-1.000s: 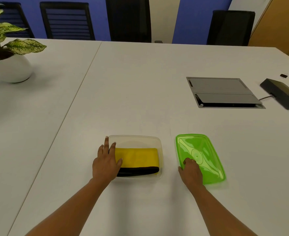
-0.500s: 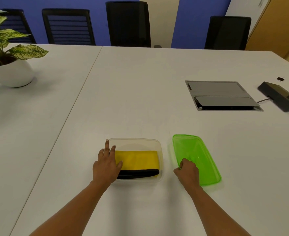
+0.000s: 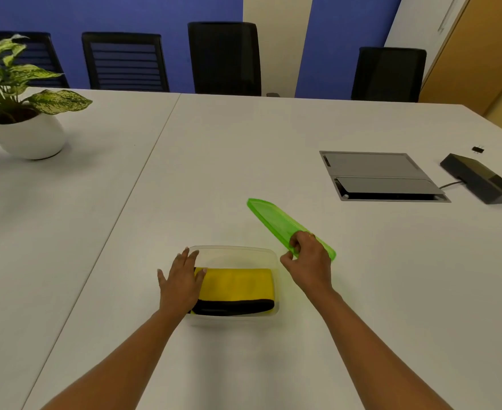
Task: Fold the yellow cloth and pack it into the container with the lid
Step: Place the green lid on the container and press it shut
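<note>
"So, what has the right hand [image 3: 309, 264] got?"

"Its grip is closed on the green lid [image 3: 276, 220]. The fingers curl over the lid's long left edge close to its near end, with the thumb below."

"And the left hand [image 3: 181, 287]?"

"It holds nothing. That grip is fully open, fingers straight and close together, laid flat over the left end of the clear container [image 3: 238, 252]. The fingertips reach the far rim and the palm covers the left end of the yellow cloth [image 3: 238, 284]."

"Where does the cloth sit?"

"It's inside the container, folded into a long band along the near side, with a black strip on its near edge. The far part of the container's floor shows bare."

"How does the lid lie?"

"It's tilted up, seen nearly edge-on, just beyond the container's far right corner. Its far end points away and to the left. A second ago it lay flat on the bench [image 3: 244, 149], right of the container, with the right hand resting on its near corner. Half a second ago the fingers were only closing on that edge. The left hand, cloth and container have kept their places."

"Any writing?"

"None I can read at this size."

"Further out?"

"The white bench has a seam left of the container. A grey cable hatch [image 3: 377, 176] lies well off to the right. Beyond it are a black wedge-shaped box [image 3: 480, 179] with a lead and a small black clip [image 3: 478, 149]. A leafy plant [image 3: 22, 75] in a white pot [image 3: 28, 137] stands far left, and black chairs [image 3: 224, 57] line the far side."
</note>
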Tool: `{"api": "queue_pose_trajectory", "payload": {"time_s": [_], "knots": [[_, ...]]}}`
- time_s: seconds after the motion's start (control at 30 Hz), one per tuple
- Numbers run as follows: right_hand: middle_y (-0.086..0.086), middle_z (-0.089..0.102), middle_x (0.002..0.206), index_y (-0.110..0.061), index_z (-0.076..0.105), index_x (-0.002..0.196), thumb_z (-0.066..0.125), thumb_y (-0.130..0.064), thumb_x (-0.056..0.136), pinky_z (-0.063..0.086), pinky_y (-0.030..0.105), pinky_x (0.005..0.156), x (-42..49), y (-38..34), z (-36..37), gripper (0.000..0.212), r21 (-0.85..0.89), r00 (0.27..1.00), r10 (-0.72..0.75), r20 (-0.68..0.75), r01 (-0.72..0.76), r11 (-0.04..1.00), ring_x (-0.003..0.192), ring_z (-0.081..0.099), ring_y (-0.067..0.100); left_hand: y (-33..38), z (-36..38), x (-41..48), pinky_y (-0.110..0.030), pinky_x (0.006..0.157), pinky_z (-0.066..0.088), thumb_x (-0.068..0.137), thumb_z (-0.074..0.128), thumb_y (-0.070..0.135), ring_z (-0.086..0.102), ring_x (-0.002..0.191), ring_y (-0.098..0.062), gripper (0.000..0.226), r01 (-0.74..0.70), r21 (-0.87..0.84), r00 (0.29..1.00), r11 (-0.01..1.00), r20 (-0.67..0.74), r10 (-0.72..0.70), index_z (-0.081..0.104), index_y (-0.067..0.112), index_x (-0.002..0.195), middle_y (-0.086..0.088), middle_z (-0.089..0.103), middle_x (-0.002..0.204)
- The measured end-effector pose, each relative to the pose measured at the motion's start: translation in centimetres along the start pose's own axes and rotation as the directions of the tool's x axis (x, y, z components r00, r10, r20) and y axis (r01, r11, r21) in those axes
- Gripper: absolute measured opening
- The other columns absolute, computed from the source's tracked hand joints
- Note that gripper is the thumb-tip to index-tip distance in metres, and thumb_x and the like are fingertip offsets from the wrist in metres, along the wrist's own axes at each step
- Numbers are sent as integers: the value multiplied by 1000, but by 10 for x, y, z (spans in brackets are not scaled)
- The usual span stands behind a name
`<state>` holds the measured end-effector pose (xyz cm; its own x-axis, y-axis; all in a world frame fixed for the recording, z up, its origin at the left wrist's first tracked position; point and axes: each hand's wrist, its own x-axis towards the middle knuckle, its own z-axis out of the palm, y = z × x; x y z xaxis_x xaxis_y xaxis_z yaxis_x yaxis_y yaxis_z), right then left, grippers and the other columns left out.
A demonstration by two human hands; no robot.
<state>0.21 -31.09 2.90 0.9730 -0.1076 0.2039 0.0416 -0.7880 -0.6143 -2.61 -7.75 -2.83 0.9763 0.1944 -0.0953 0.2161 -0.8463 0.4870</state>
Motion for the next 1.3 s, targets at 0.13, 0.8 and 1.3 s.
{"api": "queue_pose_trajectory", "payload": {"time_s": [0.13, 0.8, 1.3], "knots": [[3, 60, 81, -9, 60, 85, 62, -5, 70, 39, 28, 62, 7, -27, -12, 16, 5, 973, -229, -34, 229, 973, 77, 52, 18, 12, -24, 9, -40, 114, 21, 92, 52, 19, 25, 141, -24, 56, -85, -401, 993, 912, -108, 45, 28, 11, 143, -10, 29, 151], [13, 59, 107, -10, 56, 105, 65, 8, 77, 49, 26, 85, 20, -23, -14, 34, 806, 943, 223, 245, -326, 493, 98, 57, 23, 21, -76, 12, -25, 64, 40, 93, 50, 14, 57, 62, -4, 14, -28, -918, 988, 396, -86, -130, 62, 14, 101, 1, 59, 75], [10, 65, 89, 0, 67, 103, 75, -5, 73, 50, 37, 94, -14, 8, 33, 31, 571, 799, 541, 263, -581, 580, 85, 60, 23, -3, -37, 15, -49, 99, 45, 93, 49, 8, 53, 115, -39, 34, 343, -591, 933, 730, 124, -338, 54, 1, 126, -23, 58, 125]]}}
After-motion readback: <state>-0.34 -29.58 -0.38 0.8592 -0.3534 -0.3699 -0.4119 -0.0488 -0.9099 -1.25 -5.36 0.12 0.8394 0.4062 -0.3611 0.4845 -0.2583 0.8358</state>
